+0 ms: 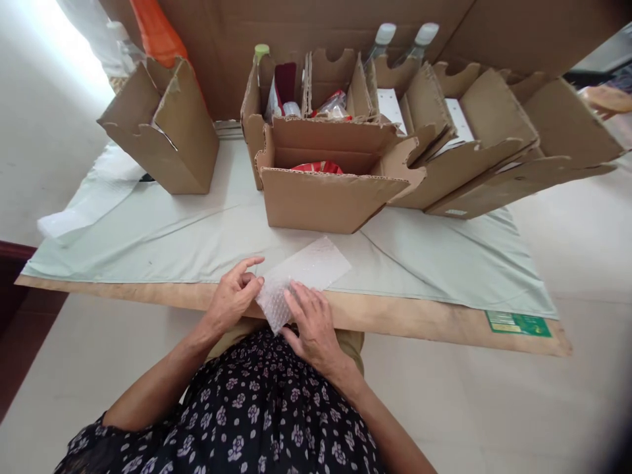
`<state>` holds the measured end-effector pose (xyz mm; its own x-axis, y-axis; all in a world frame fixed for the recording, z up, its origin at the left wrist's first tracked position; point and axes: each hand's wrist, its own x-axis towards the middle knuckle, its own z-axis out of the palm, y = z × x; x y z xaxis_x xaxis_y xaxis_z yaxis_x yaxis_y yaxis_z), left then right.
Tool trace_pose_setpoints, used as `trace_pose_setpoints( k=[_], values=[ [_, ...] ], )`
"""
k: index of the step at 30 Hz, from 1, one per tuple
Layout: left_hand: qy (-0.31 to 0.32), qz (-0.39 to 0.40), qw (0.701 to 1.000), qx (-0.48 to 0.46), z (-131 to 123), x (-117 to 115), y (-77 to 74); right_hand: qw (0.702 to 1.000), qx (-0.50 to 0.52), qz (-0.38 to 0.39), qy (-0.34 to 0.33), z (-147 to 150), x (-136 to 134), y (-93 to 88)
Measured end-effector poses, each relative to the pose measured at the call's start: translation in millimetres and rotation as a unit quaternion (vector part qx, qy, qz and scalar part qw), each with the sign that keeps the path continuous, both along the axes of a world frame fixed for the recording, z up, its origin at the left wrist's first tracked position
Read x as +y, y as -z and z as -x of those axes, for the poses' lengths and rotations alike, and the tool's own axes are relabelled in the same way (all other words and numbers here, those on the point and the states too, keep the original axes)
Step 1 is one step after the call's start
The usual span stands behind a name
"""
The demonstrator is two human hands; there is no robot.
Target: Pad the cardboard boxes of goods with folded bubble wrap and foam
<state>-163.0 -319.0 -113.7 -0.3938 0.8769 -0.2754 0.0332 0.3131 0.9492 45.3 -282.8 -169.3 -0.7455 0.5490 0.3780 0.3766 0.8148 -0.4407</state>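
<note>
Your sheet of bubble wrap lies at the table's front edge, partly on the pale green cloth, with its near end reaching over the bare wooden edge towards your lap. Its long axis goes slantwise, from the near left to the far right, so the far end points away from both your hands. Your right hand is the nearer: its 4 fingers lie extended and loose on top of the near part, not clenched. Your left hand is at the left side, index finger stretched out, thumb touching the edge; whether it pinches the film, I cannot tell. The sheet looks clear-whitish and flat at the far part, while the near part looks denser, perhaps doubled. Beyond it stands 1 cardboard box, just apart.
</note>
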Motion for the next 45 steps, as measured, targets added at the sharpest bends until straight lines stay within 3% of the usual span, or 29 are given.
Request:
trace_pose_setpoints(
  k=[2, 5, 7, 9, 13, 17, 21, 24, 28, 31, 35, 38, 42, 45],
  values=[
    [0.002, 0.029, 0.996, -0.081, -1.8, -10.1, 0.5, 0.998, 0.061, 0.01, 0.007, 2.3, -4.7, 2.7],
    [0.078, 0.065, 0.988, -0.116, 3.5, -26.3, -2.0, 0.981, 0.16, 0.098, 0.052, -1.3, -4.9, 1.6],
    [0.134, 0.051, 0.988, -0.052, 6.9, -33.6, -6.3, 0.956, 0.195, 0.199, 0.095, -8.9, -1.3, -1.9],
    [0.149, 0.001, 0.987, 0.06, 4.8, -34.8, -9.2, 0.927, 0.206, 0.283, 0.133, -17.3, 2.7, -5.4],
    [0.164, -0.073, 0.965, 0.192, -14.9, -20.6, -1.4, 0.914, 0.183, 0.325, 0.158, -23.3, 6.4, -6.8],
    [0.147, -0.017, 0.963, 0.226, -30.0, -1.5, 15.9, 0.927, 0.153, 0.279, 0.201, -20.5, 6.9, -1.3],
    [0.154, 0.042, 0.95, 0.27, -29.7, 9.7, 24.4, 0.955, 0.144, 0.076, 0.249, -28.7, 9.3, -2.1],
    [0.172, 0.057, 0.935, 0.304, -28.3, 13.8, 26.2, 0.974, 0.115, -0.023, 0.194, -34.0, 10.7, -8.7],
    [0.176, 0.034, 0.921, 0.345, -27.1, 10.2, 27.3, 0.997, 0.019, -0.018, 0.071, -27.9, 13.8, -11.4],
    [0.159, -0.086, 0.894, 0.41, -23.5, -1.0, 22.6, 0.998, 0.018, -0.001, 0.059, -22.5, 20.3, -8.6],
    [0.214, -0.203, 0.855, 0.427, -19.3, -8.3, 15.6, 0.995, 0.048, 0.06, 0.058, -20.9, 33.8, -9.7],
    [0.194, -0.178, 0.871, 0.415, -19.4, 3.8, 21.5, 0.992, 0.057, 0.071, 0.088, -21.0, 42.6, -13.3],
    [0.163, -0.116, 0.873, 0.445, -20.8, 29.8, 38.0, 0.983, 0.069, -0.023, 0.169, -23.6, 44.5, -16.8],
    [0.169, -0.093, 0.866, 0.461, -20.5, 38.8, 42.7, 0.99, 0.027, -0.052, 0.13, -25.1, 41.8, -15.2]
  ],
)
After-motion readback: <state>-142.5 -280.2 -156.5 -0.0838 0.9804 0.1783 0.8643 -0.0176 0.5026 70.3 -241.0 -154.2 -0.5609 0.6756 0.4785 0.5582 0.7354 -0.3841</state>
